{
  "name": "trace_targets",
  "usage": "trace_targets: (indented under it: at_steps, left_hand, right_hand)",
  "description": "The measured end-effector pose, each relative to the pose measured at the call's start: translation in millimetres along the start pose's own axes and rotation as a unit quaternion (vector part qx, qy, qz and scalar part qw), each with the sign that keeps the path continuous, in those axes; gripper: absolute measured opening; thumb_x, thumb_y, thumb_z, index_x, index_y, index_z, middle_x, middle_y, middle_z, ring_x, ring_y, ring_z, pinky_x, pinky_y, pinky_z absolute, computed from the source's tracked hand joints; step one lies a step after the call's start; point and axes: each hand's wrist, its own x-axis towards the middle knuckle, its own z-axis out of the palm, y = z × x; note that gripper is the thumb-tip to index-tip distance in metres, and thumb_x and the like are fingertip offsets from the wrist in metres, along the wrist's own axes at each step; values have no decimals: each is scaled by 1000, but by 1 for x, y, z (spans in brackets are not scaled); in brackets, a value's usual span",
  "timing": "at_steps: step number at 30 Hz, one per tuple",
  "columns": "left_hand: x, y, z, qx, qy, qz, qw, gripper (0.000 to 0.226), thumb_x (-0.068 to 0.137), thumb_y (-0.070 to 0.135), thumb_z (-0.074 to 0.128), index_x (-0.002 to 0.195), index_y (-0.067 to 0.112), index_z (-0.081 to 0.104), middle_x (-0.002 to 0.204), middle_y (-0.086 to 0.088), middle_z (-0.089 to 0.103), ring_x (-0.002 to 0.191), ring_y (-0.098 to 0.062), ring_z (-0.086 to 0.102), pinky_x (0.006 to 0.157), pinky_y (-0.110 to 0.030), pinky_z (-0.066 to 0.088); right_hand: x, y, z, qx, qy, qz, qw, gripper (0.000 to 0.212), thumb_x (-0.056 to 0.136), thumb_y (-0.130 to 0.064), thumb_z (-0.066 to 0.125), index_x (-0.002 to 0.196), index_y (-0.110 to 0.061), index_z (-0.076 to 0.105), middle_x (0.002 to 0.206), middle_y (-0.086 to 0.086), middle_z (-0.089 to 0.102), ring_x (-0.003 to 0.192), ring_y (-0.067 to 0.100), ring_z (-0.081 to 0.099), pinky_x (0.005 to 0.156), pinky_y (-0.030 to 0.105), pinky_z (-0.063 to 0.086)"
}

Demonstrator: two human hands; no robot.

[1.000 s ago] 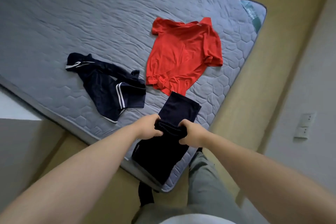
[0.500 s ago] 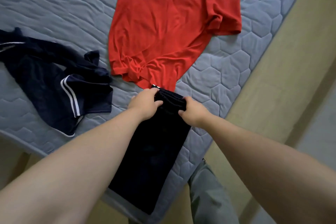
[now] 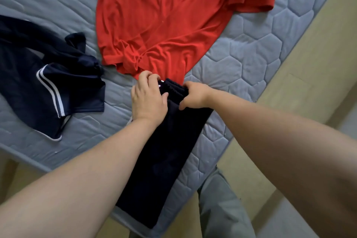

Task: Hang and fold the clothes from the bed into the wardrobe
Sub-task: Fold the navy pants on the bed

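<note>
— So, trousers [image 3: 164, 150] status?
— Flat on bed [image 3: 251, 60] edge, waistband [image 3: 173, 88] against shirt [image 3: 164, 15] hem. Left hand [image 3: 148, 100] and right hand [image 3: 194, 95] both clench the waistband. Square the seams, smooth, then fold in half.

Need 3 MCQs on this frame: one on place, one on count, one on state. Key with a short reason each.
1. In the picture, where is the navy striped garment relative to the red shirt?
A) to its left
B) on top of it
C) to its right

2. How many garments lie on the mattress?
A) two
B) three
C) four

3. How are the black trousers?
A) balled up
B) on a hanger
C) laid out flat, held at the waistband

Key:
1 A: it lies at the picture's left, the shirt at centre.
2 B: shirt, striped garment, trousers.
3 C: the left hand and right hand both grip the waistband end.
</note>
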Motion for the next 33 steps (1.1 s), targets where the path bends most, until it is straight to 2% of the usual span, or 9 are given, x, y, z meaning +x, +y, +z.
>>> trace_targets:
  at_steps: [3,6,10,15,23,26,29,31,33]
  left_hand:
    - [-51,-2,9,-6,75,-10,997,42,73,22,76,109,15,57,121,-10,52,112,-30,53,96,-46,37]
    - [-97,-9,25,-24,21,-100,994,61,60,21,79,114,15,52,126,-7,47,118,-29,49,99,-49,39]
    - [-138,-24,47,-1,-84,-195,977,101,59,37,84,143,21,30,155,-6,20,146,-28,22,114,-59,25]
    - [-133,-38,66,13,-146,-152,978,128,66,64,76,156,32,-8,164,1,-19,153,-28,-13,113,-72,4]
    - [-110,-52,82,15,-220,-107,969,131,70,69,68,152,28,-26,159,-1,-34,148,-31,-27,109,-77,4]
    - [-122,-61,73,-52,-180,-96,978,121,72,63,70,155,32,-13,163,6,-22,151,-24,-20,113,-71,2]
    - [-141,-70,51,-176,-47,-121,976,95,75,45,74,153,22,25,164,-3,14,151,-24,12,118,-59,17]
    - [-152,-79,35,-227,39,-179,957,69,77,31,74,139,16,48,147,-7,42,137,-28,39,111,-49,35]
    - [-162,-90,22,-246,38,-211,945,52,81,24,69,130,15,56,131,-6,53,123,-29,50,102,-46,43]
  right_hand:
    - [7,-10,-5,54,-35,-11,998,37,69,-39,85,91,-25,58,89,-10,63,95,18,65,66,21,47]
    - [11,-17,-6,54,-85,0,995,58,66,-53,85,110,-21,67,106,-1,70,98,20,68,92,35,54]
    - [14,-21,-3,35,-58,-9,998,66,66,-59,83,115,-18,65,107,0,69,97,20,68,94,38,54]
    - [4,-23,1,21,-17,-59,998,51,76,-52,78,112,-21,61,104,-2,67,96,17,65,88,32,52]
    - [-19,-37,23,-46,79,-96,991,39,82,-48,70,99,-23,47,96,-3,57,91,19,53,74,30,36]
    - [-44,-55,37,-62,132,-98,984,42,81,-51,68,99,-23,43,86,-6,52,85,20,50,69,31,36]
    - [-81,-77,57,-88,171,-100,976,46,80,-53,65,105,-22,42,86,-5,52,80,20,47,61,33,36]
    - [-107,-95,78,-99,182,-116,971,47,81,-52,64,107,-21,40,91,-3,55,82,23,51,59,34,39]
    - [-130,-111,103,-101,193,-134,967,49,82,-48,63,113,-19,40,102,4,60,88,29,58,65,38,44]
